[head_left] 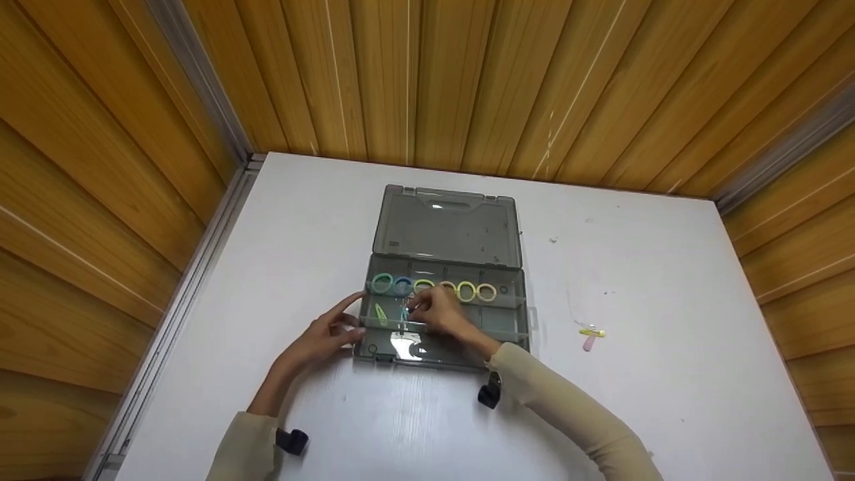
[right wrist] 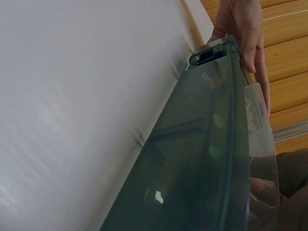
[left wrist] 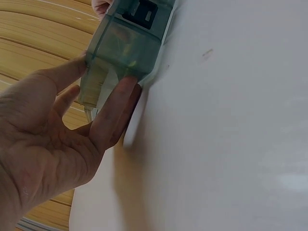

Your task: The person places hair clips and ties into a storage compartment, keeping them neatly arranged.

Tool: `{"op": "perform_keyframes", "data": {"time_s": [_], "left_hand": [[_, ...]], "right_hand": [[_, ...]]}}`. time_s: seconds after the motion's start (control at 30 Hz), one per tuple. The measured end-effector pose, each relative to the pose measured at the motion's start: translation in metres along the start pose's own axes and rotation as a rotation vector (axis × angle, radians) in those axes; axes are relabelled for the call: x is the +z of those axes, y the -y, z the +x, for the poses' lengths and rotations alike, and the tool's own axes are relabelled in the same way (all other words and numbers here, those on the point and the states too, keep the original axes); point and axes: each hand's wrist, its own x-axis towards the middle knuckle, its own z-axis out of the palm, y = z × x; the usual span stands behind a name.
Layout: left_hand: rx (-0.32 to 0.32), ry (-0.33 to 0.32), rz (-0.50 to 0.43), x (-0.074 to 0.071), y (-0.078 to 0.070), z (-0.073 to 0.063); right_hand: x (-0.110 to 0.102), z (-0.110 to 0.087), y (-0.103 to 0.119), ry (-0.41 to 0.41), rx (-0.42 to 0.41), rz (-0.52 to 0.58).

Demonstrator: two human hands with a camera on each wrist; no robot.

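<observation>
A grey-green see-through compartment box (head_left: 444,354) lies with its lid opened back. My left hand (head_left: 327,336) rests against the box's left end, fingers spread and mostly straight; its fingertips touch the wall and rim in the left wrist view. Over the middle row, my right hand (head_left: 439,310) pinches a small blue hair clip (head_left: 404,312), partly hidden by the fingertips. Left of it, a green hair clip (head_left: 381,314) lies in a middle-row compartment. Along the back row are several coloured hair ties (head_left: 383,283). The right wrist view shows the box's front wall (right wrist: 192,125), not the right fingertips.
Yellow and pink hair clips (head_left: 589,339) lie together on the white table (head_left: 641,401), right of the box. The lid (head_left: 447,227) lies flat behind the box. Wood-panelled walls (head_left: 441,80) border the table at the back and sides.
</observation>
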Motion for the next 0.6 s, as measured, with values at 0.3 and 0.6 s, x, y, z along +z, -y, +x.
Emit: {"op": "perform_keyframes", "data": {"time_s": [0.3,0.6], "left_hand": [[0.012,0.01,-0.009,-0.001,0.003,-0.002],[0.015,0.003,0.027,-0.003,0.002,-0.003]], "right_hand": [[-0.021,-0.012,-0.002,0.039,-0.034,0.062],[-0.075,-0.031,0.002,0.007,0.047,0.123]]}}
